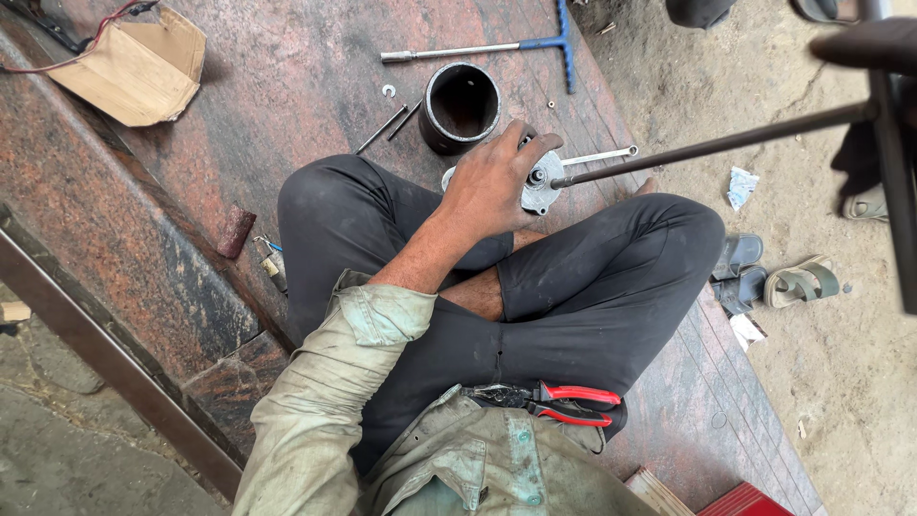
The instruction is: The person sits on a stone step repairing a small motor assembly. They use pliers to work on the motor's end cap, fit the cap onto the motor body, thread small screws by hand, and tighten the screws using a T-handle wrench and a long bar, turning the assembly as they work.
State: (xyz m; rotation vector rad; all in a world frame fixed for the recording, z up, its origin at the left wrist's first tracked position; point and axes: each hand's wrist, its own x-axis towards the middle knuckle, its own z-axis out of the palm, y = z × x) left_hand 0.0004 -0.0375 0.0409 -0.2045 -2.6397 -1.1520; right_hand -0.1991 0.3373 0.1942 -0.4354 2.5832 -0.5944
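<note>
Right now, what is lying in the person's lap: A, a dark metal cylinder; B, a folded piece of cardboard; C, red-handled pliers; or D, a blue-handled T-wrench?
C: the red-handled pliers rest on the dark trousers at the lap, while the blue-handled T-wrench, dark metal cylinder and cardboard all lie on the stone slab farther away.

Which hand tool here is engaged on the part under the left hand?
The dark long-shaft wrench: its tip meets the metal part under the left hand. The blue T-wrench and red pliers lie apart.
</note>
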